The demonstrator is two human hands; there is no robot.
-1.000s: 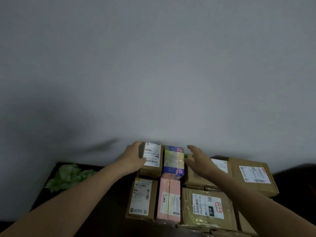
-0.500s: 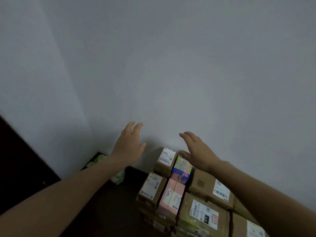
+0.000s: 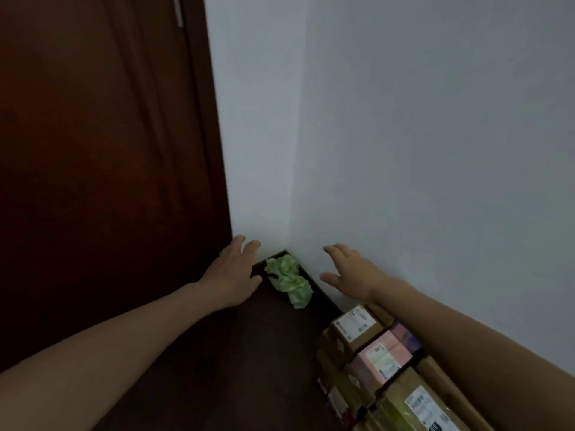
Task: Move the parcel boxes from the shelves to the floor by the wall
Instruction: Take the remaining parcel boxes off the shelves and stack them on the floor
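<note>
The left hand is hovering just left of the green bag, its grip open, fingers spread and holding nothing. The right hand is hanging just right of the bag, grip likewise open and empty. The boxes are sitting packed together on the floor along the wall, right of the bag and further out from the corner. A dark door is standing left of the bag.

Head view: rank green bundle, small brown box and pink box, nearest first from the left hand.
1. green bundle, in the corner beside the left hand.
2. small brown box, far end of the row.
3. pink box, next, nearer the camera.
</note>
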